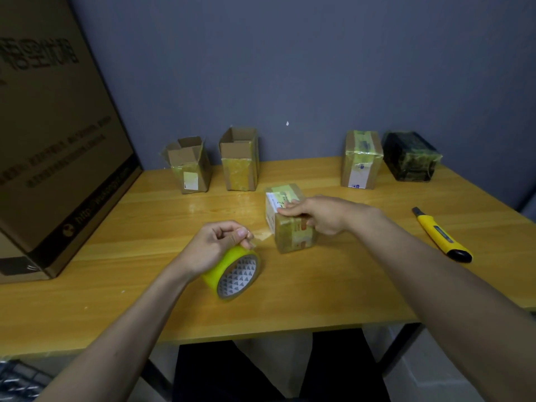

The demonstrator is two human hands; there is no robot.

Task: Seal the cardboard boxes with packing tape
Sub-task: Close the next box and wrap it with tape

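The small cardboard box (290, 219) lies on the counter (145, 227) just right of the tape roll (233, 271), long axis running away from the person. The right hand (316, 214) rests on it, fingers fairly straight on its top. The left hand (216, 242) has its grip closed on the yellow roll, thumb and finger pinching the clear tape end toward the box, which looks already partly taped

Perhaps packing room: taped boxes (361, 161)
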